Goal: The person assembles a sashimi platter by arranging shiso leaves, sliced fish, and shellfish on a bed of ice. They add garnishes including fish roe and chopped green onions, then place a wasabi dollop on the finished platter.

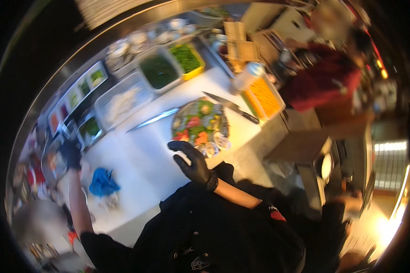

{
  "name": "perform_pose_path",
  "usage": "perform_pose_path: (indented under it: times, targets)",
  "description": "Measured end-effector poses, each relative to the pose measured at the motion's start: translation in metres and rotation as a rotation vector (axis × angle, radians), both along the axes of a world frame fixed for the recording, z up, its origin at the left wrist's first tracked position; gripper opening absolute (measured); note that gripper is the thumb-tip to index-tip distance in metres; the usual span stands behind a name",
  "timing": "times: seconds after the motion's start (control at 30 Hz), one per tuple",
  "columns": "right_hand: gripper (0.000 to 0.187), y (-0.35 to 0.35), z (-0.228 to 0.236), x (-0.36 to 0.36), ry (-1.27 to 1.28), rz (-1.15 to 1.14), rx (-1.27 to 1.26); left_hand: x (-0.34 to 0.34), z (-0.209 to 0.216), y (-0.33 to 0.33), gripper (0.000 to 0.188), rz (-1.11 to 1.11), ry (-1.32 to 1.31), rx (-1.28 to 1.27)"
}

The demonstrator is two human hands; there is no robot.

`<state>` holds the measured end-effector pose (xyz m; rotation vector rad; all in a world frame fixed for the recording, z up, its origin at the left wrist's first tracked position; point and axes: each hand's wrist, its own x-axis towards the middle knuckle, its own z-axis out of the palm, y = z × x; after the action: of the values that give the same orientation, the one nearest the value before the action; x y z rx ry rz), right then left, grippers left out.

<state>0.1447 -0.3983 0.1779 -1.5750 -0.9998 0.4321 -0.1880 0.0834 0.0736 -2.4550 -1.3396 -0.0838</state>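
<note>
My right hand (193, 166), in a black glove, is held above the near edge of the white cutting board (136, 157), thumb and fingers apart with nothing between them. Just beyond its fingertips sits a round platter (225, 122) of colourful food pieces, greens and small round cups (210, 148). Far to the left, my gloved left hand (70, 154) reaches to a round bowl (51, 161); motion smears its fingers. Behind the platter lies a black-handled knife (234, 108). A long shiny blade (154, 119) rests on the platter's left.
Along the back stand tubs of white shreds (125, 102), dark green leaves (158, 70) and chopped greens (184, 57). A tray of orange food (264, 98) and a bottle (248, 77) are right. A blue cloth (104, 182) lies left. A person in dark red (321, 86) works at right.
</note>
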Motion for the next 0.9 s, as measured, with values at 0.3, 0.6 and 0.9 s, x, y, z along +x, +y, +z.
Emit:
perform_pose_path:
  times: [0.3,0.6,0.9]
  targets:
    - [0.030,-0.029,-0.010,0.002,0.003,-0.022,-0.033,-0.026,0.048,-0.048,0.028,0.087,-0.113,-0.012]
    - [0.035,-0.079,0.028,0.029,-0.115,-0.024,-0.035,0.030,0.174,-0.183,0.020,-0.191,-0.609,-0.216]
    - [0.042,-0.104,0.019,0.072,-0.230,0.323,-0.217,0.241,0.205,-0.425,0.016,-0.993,-0.516,-0.503]
